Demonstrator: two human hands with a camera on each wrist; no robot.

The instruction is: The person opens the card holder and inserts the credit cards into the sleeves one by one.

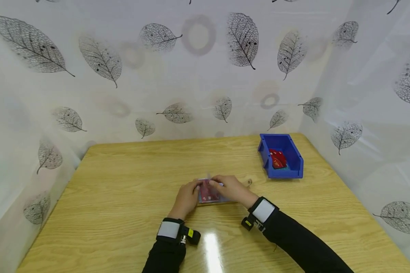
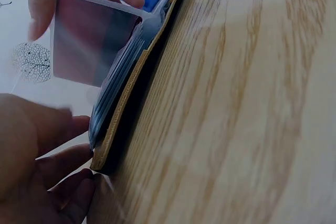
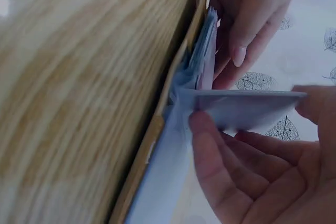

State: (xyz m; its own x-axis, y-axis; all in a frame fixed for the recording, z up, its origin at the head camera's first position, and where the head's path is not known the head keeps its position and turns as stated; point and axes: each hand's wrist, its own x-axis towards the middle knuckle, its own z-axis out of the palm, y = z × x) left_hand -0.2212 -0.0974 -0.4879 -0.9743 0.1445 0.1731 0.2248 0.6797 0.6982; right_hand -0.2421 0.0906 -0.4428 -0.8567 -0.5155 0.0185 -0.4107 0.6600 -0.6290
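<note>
A card holder [image 1: 210, 193] with a tan cover [image 2: 119, 109] and clear plastic sleeves lies spread on the table between both hands. A red card shows through the sleeves on its left side. My left hand [image 1: 187, 196] holds the holder's left edge, with fingers against the cover and sleeve edges in the left wrist view. My right hand [image 1: 233, 188] grips one clear sleeve page [image 3: 247, 103], which stands up from the spine. Its thumb is at the outer edge and its fingers lie along the face. A dark reddish card [image 2: 89, 40] shows within that page.
A blue plastic bin [image 1: 285, 174] stands at the back right, with red cards [image 1: 278, 159] inside. The wooden table [image 1: 130, 178] is enclosed by white sheeting [image 1: 198, 76] printed with leaves. A strap with a snap [image 1: 249, 182] sticks out at the holder's right.
</note>
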